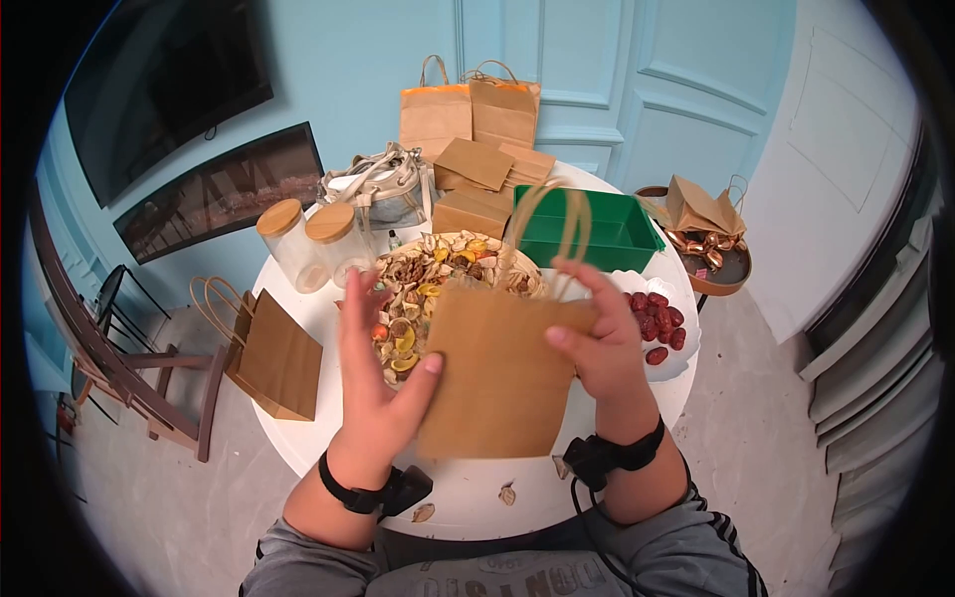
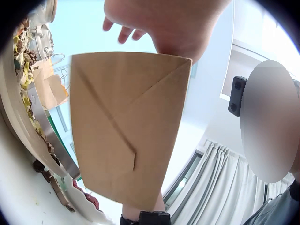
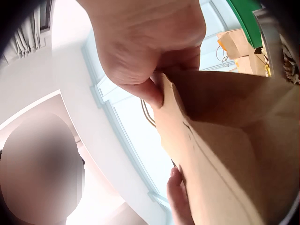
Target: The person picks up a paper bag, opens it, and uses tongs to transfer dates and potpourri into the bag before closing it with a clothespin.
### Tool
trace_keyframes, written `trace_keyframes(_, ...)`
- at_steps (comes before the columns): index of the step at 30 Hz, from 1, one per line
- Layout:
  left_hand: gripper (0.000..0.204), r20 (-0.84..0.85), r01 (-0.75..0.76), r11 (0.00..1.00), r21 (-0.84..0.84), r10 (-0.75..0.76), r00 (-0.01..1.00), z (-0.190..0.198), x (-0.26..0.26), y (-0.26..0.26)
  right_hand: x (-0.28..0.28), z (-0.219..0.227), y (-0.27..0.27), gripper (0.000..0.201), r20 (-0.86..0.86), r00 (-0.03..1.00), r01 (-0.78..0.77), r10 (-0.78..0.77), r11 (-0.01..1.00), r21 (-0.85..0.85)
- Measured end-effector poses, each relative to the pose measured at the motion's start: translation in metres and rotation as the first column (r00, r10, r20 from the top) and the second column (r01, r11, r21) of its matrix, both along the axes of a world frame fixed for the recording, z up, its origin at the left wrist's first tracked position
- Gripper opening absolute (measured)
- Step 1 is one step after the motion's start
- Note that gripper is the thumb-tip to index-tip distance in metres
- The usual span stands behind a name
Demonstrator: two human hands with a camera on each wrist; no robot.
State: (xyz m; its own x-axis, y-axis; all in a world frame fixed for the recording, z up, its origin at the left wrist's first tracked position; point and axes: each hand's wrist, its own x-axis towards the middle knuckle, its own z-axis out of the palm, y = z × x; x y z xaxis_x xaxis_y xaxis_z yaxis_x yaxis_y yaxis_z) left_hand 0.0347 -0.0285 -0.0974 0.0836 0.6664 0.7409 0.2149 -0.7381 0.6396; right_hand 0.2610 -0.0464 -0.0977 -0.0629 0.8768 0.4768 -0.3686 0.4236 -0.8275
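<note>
A small brown kraft paper bag point(image 1: 497, 388) with twisted loop handles is held upright over the near part of the table in the head view. My right hand point(image 1: 609, 348) pinches its upper right edge, thumb on the near face. In the right wrist view the right thumb point(image 3: 152, 91) presses on the bag's side. At the other side, my left hand point(image 1: 376, 398) has its fingers straight and spread, with the thumb at the bag's left edge. The flat folded base point(image 2: 126, 126) of the bag faces the left wrist camera.
Dried potpourri point(image 1: 406, 308) fills a round tray behind the bag. Red dates point(image 1: 657, 323) lie on a white dish point(image 1: 686, 366) at right, before a green box point(image 1: 587, 234). Jars point(image 1: 293, 244), a second paper bag point(image 1: 274, 358) and a handbag point(image 1: 383, 184) stand on the left.
</note>
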Motion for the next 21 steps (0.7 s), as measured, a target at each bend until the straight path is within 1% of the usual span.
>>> trace_keyframes(1, 0.084, 0.002, 0.001, 1.0, -0.002, -0.001, 1.0, 0.0, 0.0, 0.001, 0.001, 0.001, 0.001, 0.057, 0.002, 1.0, 0.001, -0.001, 1.0, -0.002)
trace_keyframes(2, 0.083, -0.014, 0.157, 0.973, -0.17, -0.162, 0.987, -0.001, -0.002, 0.001, 0.004, 0.001, 0.002, 0.054, -0.022, 1.0, 0.007, -0.007, 1.0, 0.011)
trace_keyframes(3, 0.082, -0.003, 0.3, 0.894, -0.334, -0.319, 0.948, -0.001, -0.002, 0.001, 0.005, 0.002, 0.003, 0.05, -0.045, 0.999, 0.014, -0.013, 1.0, 0.024)
trace_keyframes(4, 0.058, 0.04, 0.35, 0.882, -0.316, -0.356, 0.934, 0.0, 0.005, -0.001, 0.005, 0.001, 0.004, 0.05, -0.044, 0.999, 0.017, -0.016, 1.0, 0.024)
trace_keyframes(5, 0.058, 0.041, 0.352, 0.881, -0.316, -0.358, 0.933, -0.002, 0.003, -0.001, 0.003, -0.001, 0.005, 0.051, 0.058, 0.997, 0.045, -0.047, 0.999, 0.028)
trace_keyframes(6, 0.043, 0.053, 0.362, 0.818, -0.447, -0.38, 0.923, -0.005, -0.001, 0.0, 0.002, -0.003, 0.006, 0.052, 0.161, 0.984, 0.073, -0.077, 0.997, 0.034)
trace_keyframes(7, 0.03, 0.069, 0.365, 0.737, -0.569, -0.4, 0.914, -0.007, -0.003, 0.0, 0.004, -0.004, 0.007, 0.052, 0.161, 0.984, 0.074, -0.079, 0.997, 0.034)
trace_keyframes(8, 0.02, 0.159, 0.378, 0.766, -0.519, -0.348, 0.924, -0.003, 0.003, -0.006, 0.007, -0.005, 0.009, 0.046, 0.15, 0.988, 0.035, -0.036, 0.999, 0.007)
trace_keyframes(9, 0.02, 0.159, 0.379, 0.766, -0.519, -0.349, 0.923, -0.004, 0.002, -0.007, 0.01, -0.005, 0.011, 0.041, 0.138, 0.99, -0.004, 0.007, 1.0, -0.019)
trace_keyframes(10, 0.021, 0.206, 0.359, 0.808, -0.467, -0.296, 0.933, -0.007, 0.001, -0.008, 0.014, -0.006, 0.015, 0.041, 0.138, 0.99, -0.003, 0.005, 1.0, -0.019)
trace_keyframes(11, 0.021, 0.256, 0.334, 0.846, -0.415, -0.244, 0.936, -0.007, 0.0, -0.009, 0.019, -0.007, 0.021, 0.035, 0.134, 0.985, 0.108, -0.105, 0.994, -0.009)
trace_keyframes(12, 0.022, 0.265, 0.297, 0.889, -0.349, -0.21, 0.941, -0.003, 0.001, -0.011, 0.025, -0.009, 0.028, 0.029, 0.13, 0.968, 0.217, -0.215, 0.976, 0.0)
trace_keyframes(13, 0.022, 0.265, 0.299, 0.888, -0.348, -0.212, 0.941, -0.005, 0.0, -0.01, 0.031, -0.014, 0.035, 0.029, 0.13, 0.967, 0.219, -0.217, 0.976, 0.0)
trace_keyframes(14, 0.022, 0.28, 0.243, 0.929, -0.28, -0.163, 0.946, -0.01, -0.002, -0.008, 0.037, -0.021, 0.043, 0.027, 0.291, 0.87, 0.418, -0.397, 0.909, -0.009)
trace_keyframes(15, 0.022, 0.298, 0.182, 0.96, -0.211, -0.114, 0.948, -0.012, -0.004, -0.007, 0.043, -0.029, 0.049, 0.025, 0.443, 0.715, 0.597, -0.541, 0.802, 0.017)
trace_keyframes(16, 0.023, 0.334, 0.207, 0.955, -0.212, -0.129, 0.934, -0.01, -0.002, -0.009, 0.047, -0.038, 0.055, 0.025, 0.443, 0.714, 0.598, -0.543, 0.801, 0.017)
trace_keyframes(17, 0.023, 0.334, 0.21, 0.955, -0.211, -0.131, 0.933, -0.01, -0.001, -0.008, 0.051, -0.046, 0.06, 0.027, 0.648, 0.462, 0.631, -0.605, 0.738, 0.239)
trace_keyframes(18, 0.023, 0.336, 0.191, 0.964, -0.184, -0.121, 0.934, -0.01, -0.001, -0.007, 0.053, -0.052, 0.064, 0.031, 0.754, 0.15, 0.579, -0.64, 0.675, 0.457)
trace_keyframes(19, 0.024, 0.339, 0.172, 0.972, -0.157, -0.111, 0.934, -0.011, 0.0, -0.007, 0.052, -0.056, 0.065, 0.031, 0.753, 0.149, 0.581, -0.641, 0.673, 0.458)
trace_keyframes(21, 0.023, 0.329, 0.178, 0.972, -0.154, -0.12, 0.937, -0.012, -0.001, -0.007, 0.048, -0.063, 0.064, 0.035, 0.886, 0.05, 0.535, -0.461, 0.761, 0.366)
